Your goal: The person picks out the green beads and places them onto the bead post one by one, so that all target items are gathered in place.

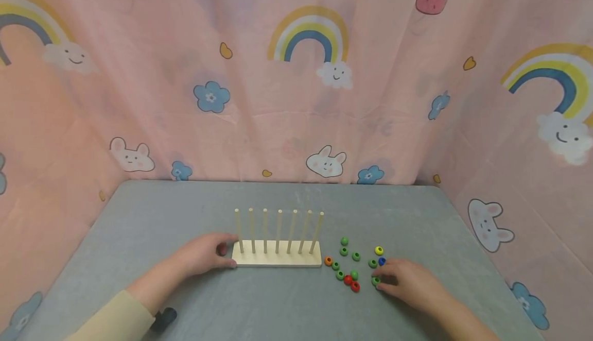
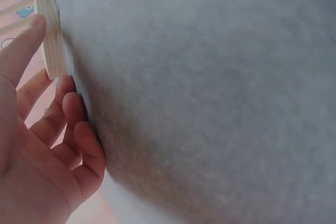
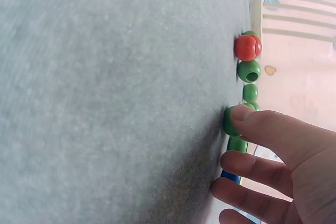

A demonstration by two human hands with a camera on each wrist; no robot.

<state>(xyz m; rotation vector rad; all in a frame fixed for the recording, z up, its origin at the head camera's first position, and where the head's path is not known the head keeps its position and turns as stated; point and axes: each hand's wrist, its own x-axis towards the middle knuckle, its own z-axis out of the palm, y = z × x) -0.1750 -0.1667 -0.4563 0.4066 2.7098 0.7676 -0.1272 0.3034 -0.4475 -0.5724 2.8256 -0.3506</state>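
A pale wooden peg rack (image 1: 277, 261), a flat base with several upright pegs, stands mid-table with its pegs bare. My left hand (image 1: 206, 254) holds the base's left end; in the left wrist view the thumb (image 2: 31, 38) lies along the wooden edge. My right hand (image 1: 410, 282) is at a green bead (image 1: 376, 281) on the table. The right wrist view shows the thumb touching this green bead (image 3: 232, 123), while a gap shows between it and the index finger (image 3: 257, 169). A blue bead (image 1: 382, 261) and another green bead (image 1: 372, 263) lie close by.
Left of the right hand lie several green beads (image 1: 344, 251), two red beads (image 1: 355, 286) and an orange bead (image 1: 328, 261). A yellow bead (image 1: 379, 251) is farther back. Pink patterned curtain (image 1: 296, 124) surrounds the grey table (image 1: 222, 305). Something dark (image 1: 164, 319) shows beside the left wrist.
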